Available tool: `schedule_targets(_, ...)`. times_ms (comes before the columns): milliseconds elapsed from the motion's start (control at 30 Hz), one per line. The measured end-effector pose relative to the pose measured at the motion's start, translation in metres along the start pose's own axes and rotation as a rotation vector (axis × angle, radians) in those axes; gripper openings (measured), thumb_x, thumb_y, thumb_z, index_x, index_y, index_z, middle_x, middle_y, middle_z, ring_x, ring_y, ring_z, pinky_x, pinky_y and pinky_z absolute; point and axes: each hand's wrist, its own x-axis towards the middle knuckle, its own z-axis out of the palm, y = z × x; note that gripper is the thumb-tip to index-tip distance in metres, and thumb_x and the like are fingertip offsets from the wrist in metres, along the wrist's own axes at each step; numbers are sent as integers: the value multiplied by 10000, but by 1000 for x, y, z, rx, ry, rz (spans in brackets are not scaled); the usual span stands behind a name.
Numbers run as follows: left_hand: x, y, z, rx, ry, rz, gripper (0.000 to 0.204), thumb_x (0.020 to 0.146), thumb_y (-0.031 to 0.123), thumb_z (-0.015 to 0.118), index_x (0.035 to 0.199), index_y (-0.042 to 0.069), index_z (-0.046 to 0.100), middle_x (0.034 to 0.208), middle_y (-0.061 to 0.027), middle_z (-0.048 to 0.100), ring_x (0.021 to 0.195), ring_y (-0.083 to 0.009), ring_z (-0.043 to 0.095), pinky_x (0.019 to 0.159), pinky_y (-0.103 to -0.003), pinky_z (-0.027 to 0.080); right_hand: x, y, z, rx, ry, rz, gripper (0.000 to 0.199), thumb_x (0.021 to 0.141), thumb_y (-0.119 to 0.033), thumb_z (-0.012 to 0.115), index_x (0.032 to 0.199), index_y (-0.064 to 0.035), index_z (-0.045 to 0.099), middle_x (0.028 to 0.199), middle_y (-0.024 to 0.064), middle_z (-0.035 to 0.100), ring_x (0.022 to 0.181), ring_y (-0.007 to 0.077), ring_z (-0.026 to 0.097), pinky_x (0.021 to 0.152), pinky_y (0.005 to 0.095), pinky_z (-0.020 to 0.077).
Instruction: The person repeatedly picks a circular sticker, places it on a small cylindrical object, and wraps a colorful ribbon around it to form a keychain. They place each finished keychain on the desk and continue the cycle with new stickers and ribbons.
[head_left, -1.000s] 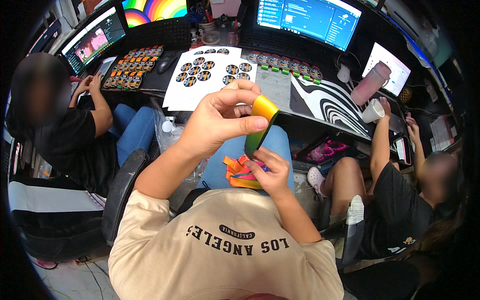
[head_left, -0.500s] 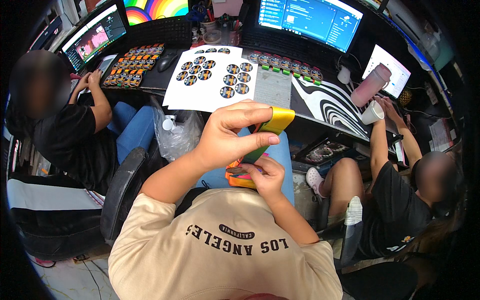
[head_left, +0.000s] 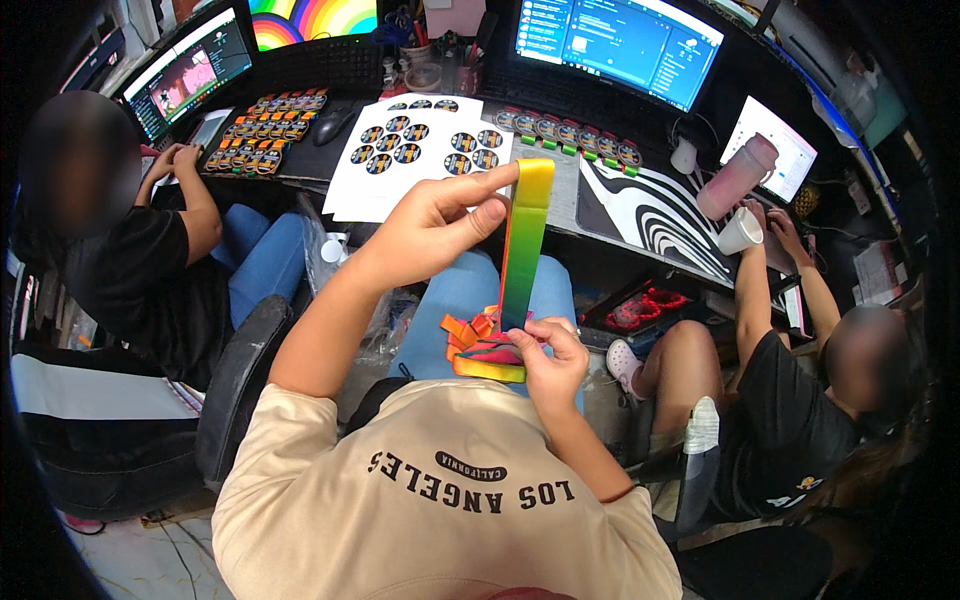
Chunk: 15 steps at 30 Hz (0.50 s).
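Note:
A rainbow-coloured ribbon (head_left: 523, 265) stretches upright between my two hands above my lap. Its yellow top loops over the index finger of my left hand (head_left: 430, 225), whose thumb is bent close under it. My right hand (head_left: 555, 360) pinches the lower part between thumb and fingers. More folded ribbon (head_left: 470, 335) in orange, pink and yellow lies gathered on my lap beside my right hand. What the right fingertips cover is hidden.
White sheets (head_left: 385, 195) with round dark prints lie on the desk ahead. Round badges with ribbon (head_left: 570, 135) form a row right of them; bundled ones (head_left: 262, 130) sit left by a mouse (head_left: 330, 125). People sit at both sides. A white cup (head_left: 740, 232) stands right.
My left hand has moved up and left, drawing the ribbon out taut. My right hand has shifted slightly down and right, still pinching it. More orange folds show on my lap.

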Motion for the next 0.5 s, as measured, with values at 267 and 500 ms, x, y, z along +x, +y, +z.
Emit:
schedule_targets(267,-2,-8,-1,28,-232,-53,523,983,260,536,1446,73,379,1160,-112,634,1044,-154,581,898,-306,460,5,0,-17,125,-281,368,124,773,-41,757,832,-21,650,788,83,656,606,156,589,564,221,460)
schedule_targets(500,-9,5,3,-78,-386,-123,540,980,205,535,1461,59,337,1274,-101,584,1043,-137,597,923,-300,471,27,5,-39,896,-640,1206,307,917,-132,593,1171,33,546,1019,212,679,862,286,707,662,350,601)
